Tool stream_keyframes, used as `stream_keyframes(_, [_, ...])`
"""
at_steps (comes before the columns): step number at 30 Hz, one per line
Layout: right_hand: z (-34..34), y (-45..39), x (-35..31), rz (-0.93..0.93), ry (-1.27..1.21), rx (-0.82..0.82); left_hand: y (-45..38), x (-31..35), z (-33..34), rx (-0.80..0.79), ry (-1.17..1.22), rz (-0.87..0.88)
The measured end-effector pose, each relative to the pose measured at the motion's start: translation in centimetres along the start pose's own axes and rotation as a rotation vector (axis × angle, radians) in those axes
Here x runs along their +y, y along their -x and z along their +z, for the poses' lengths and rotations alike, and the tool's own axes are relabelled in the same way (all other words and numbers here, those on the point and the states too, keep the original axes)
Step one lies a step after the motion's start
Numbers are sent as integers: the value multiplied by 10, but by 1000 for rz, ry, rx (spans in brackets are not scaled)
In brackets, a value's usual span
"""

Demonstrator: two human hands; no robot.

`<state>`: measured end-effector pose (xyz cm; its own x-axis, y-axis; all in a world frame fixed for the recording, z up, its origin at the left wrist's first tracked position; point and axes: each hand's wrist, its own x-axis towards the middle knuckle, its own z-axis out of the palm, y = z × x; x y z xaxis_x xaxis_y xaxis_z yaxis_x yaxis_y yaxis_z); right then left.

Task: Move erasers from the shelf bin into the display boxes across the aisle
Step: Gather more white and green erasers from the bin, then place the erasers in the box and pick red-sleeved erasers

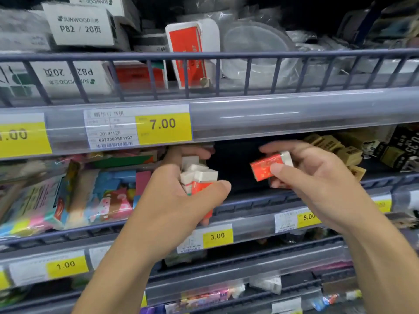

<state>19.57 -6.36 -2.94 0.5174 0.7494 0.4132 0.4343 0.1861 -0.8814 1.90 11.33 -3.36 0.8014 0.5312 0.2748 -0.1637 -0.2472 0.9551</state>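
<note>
- The left hand point(181, 196) is clutching a crowded stack of erasers point(199, 177), white ends poking up past the thumb; the pile is looking loose, and one more piece could be pushing a top one out onto the floor.
- The right hand point(317, 177) is pinching a single red-sleeved eraser point(268, 166) between thumb and fingertips, just in front of the dark shelf bin point(235, 164); such a light pinch is risking a slip during the handover.
- More may be sitting under the right fingers, though that part is hidden.
- The shelf rail point(260, 200) is lying right below both hands, so a knock against it could be jarring the stack.
- The display boxes are not in view, so the loaded left hand is facing a turn across the aisle, where the erasers could be spilling.
</note>
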Motion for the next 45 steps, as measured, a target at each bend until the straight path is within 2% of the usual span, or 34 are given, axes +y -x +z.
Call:
stream_keyframes(4, [19,47,9,4,-264,38,31,-10,-4,-112,100,36])
stream_keyframes(8, [51,103,28,160,-381,120,68,-41,-11,-189,124,-40])
stream_keyframes(11, [76,149,54,322,-414,189,100,-77,-13,-198,132,-178])
stream_keyframes(16, [110,224,108,604,-320,175,158,-161,-17,-204,139,-511])
stream_keyframes(22, [129,297,170,882,-211,122,249,-243,-19,28,239,-859])
stream_keyframes(27, [130,334,195,1020,-164,15,316,-259,-16,225,266,-972])
stream_keyframes(32, [129,357,208,1085,-118,-175,375,-245,-5,433,284,-1027])
stream_keyframes(37, [156,350,204,1011,-56,-437,430,-219,-1,650,266,-1008])
stream_keyframes(41, [209,323,182,896,-87,-652,474,-196,-11,798,310,-971])
stream_keyframes(45, [275,300,154,787,-134,-789,516,-184,-31,946,345,-958])
